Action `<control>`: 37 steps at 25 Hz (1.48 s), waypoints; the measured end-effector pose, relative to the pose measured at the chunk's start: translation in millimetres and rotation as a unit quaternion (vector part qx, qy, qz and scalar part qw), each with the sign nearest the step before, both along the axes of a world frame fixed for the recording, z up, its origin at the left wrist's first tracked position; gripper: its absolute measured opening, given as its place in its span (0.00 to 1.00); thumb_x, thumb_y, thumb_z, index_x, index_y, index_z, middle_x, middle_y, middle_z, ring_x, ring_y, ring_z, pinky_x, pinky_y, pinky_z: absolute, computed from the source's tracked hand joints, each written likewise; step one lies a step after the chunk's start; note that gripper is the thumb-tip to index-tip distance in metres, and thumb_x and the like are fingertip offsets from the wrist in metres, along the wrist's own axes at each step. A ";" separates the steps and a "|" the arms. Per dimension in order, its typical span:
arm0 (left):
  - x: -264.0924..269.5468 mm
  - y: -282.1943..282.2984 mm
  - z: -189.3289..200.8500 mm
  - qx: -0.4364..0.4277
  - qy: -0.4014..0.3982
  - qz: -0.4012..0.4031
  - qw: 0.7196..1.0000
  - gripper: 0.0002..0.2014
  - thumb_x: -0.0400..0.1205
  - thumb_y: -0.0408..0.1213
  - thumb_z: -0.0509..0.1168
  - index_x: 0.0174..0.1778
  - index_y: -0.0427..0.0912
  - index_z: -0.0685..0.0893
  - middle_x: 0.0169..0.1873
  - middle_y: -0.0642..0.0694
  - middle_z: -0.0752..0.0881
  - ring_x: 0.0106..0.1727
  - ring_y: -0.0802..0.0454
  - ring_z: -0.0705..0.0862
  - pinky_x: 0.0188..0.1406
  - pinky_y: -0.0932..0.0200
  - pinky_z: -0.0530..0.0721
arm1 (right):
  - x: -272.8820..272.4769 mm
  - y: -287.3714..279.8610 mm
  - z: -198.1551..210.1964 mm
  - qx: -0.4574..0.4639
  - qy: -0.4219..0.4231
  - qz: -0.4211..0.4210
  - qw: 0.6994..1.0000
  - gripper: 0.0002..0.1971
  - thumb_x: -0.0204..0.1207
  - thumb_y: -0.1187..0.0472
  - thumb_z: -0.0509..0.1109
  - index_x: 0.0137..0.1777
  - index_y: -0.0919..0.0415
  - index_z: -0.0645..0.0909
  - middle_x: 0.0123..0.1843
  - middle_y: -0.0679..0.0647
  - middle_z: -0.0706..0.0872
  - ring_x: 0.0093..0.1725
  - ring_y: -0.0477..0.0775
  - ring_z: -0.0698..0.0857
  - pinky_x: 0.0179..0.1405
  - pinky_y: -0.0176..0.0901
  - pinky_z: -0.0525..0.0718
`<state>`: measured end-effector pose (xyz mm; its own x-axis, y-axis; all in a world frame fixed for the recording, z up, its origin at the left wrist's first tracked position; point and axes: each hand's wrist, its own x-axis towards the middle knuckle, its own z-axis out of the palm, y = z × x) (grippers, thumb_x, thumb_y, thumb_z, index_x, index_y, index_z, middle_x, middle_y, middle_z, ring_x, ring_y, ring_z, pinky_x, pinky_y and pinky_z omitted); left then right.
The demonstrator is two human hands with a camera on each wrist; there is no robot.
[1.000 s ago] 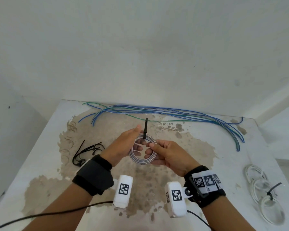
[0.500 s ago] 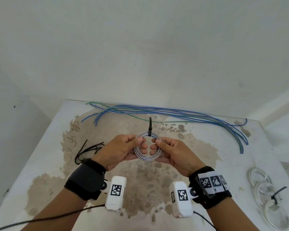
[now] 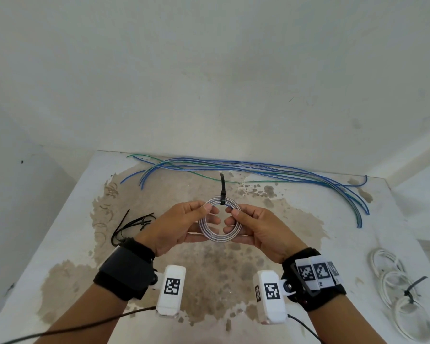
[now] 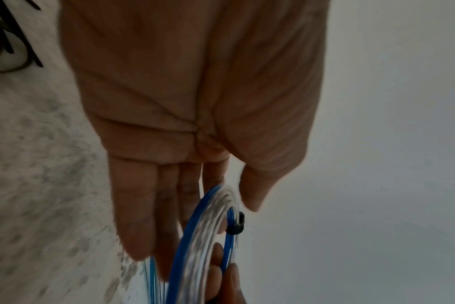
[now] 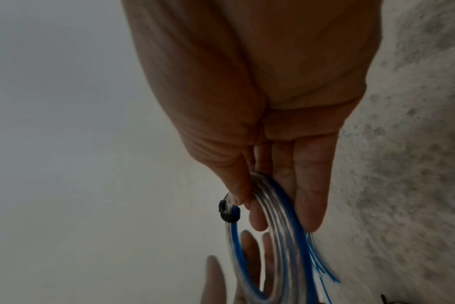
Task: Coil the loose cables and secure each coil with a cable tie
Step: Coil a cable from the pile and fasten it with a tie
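Observation:
A small coil of clear and blue cable (image 3: 220, 236) is held upright above the table between both hands. My left hand (image 3: 184, 225) pinches its left side with thumb and fingers, and my right hand (image 3: 255, 227) pinches its right side. A black cable tie (image 3: 222, 192) is cinched round the top of the coil, its tail standing straight up. The left wrist view shows the coil (image 4: 203, 236) with the tie's head (image 4: 235, 228) beside my thumb. The right wrist view shows the coil (image 5: 281, 236) and the tie head (image 5: 227, 214).
Several loose blue and green cables (image 3: 258, 171) lie along the far edge of the stained white table (image 3: 60, 244). A bunch of spare black cable ties (image 3: 132, 225) lies at the left. Tied white coils (image 3: 400, 291) rest at the right edge.
My right hand let go of the tie's tail area and took the coil's right side. Both hands now hold the coil level and centred, slightly farther from me.

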<state>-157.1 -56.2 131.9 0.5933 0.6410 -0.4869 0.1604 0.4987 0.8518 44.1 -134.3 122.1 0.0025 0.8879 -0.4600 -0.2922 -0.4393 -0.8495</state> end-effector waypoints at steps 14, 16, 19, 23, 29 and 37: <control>17.3 -3.4 8.6 0.078 0.020 0.018 0.997 0.14 0.87 0.49 0.64 0.54 0.44 0.91 0.41 0.49 0.91 0.29 0.56 0.82 0.26 0.58 0.85 | -5.9 8.3 14.6 -0.033 -0.057 0.040 0.997 0.22 0.84 0.40 0.65 0.64 0.56 0.88 0.57 0.50 0.91 0.53 0.53 0.90 0.59 0.52 0.88; 20.3 -8.3 9.3 0.088 0.029 -0.017 0.996 0.14 0.87 0.48 0.64 0.54 0.43 0.90 0.40 0.49 0.90 0.30 0.55 0.84 0.25 0.58 0.85 | -9.5 21.8 15.4 -0.033 -0.055 -0.013 0.998 0.20 0.85 0.42 0.66 0.58 0.58 0.89 0.50 0.53 0.91 0.48 0.52 0.89 0.53 0.49 0.86; 26.5 -15.7 8.8 0.110 0.058 -0.015 0.992 0.13 0.87 0.45 0.65 0.52 0.39 0.88 0.42 0.50 0.90 0.33 0.53 0.88 0.25 0.57 0.85 | -15.5 35.4 14.0 -0.014 -0.074 -0.048 0.996 0.10 0.84 0.52 0.71 0.50 0.58 0.88 0.42 0.53 0.87 0.39 0.49 0.85 0.49 0.46 0.83; 29.9 -20.3 4.8 0.097 0.076 0.009 0.992 0.12 0.85 0.45 0.67 0.48 0.39 0.84 0.44 0.50 0.88 0.35 0.57 0.88 0.29 0.58 0.84 | -17.6 40.6 10.7 -0.010 -0.116 -0.062 0.991 0.08 0.83 0.55 0.72 0.46 0.57 0.88 0.38 0.48 0.89 0.38 0.44 0.87 0.52 0.45 0.79; 40.8 -19.9 -1.9 0.059 0.060 -0.015 0.996 0.07 0.85 0.45 0.67 0.44 0.48 0.82 0.41 0.53 0.88 0.34 0.58 0.85 0.28 0.58 0.82 | -11.6 27.9 2.5 -0.042 -0.054 -0.088 0.994 0.11 0.86 0.52 0.69 0.51 0.57 0.89 0.43 0.50 0.90 0.42 0.48 0.86 0.48 0.46 0.83; 102.7 -22.8 -23.0 -0.034 0.025 0.001 0.999 0.09 0.87 0.45 0.65 0.45 0.49 0.88 0.43 0.50 0.85 0.31 0.54 0.79 0.27 0.59 0.77 | 36.2 -71.9 -51.2 -0.104 0.223 -0.168 0.955 0.24 0.89 0.49 0.57 0.71 0.67 0.82 0.70 0.63 0.87 0.59 0.63 0.88 0.60 0.59 0.85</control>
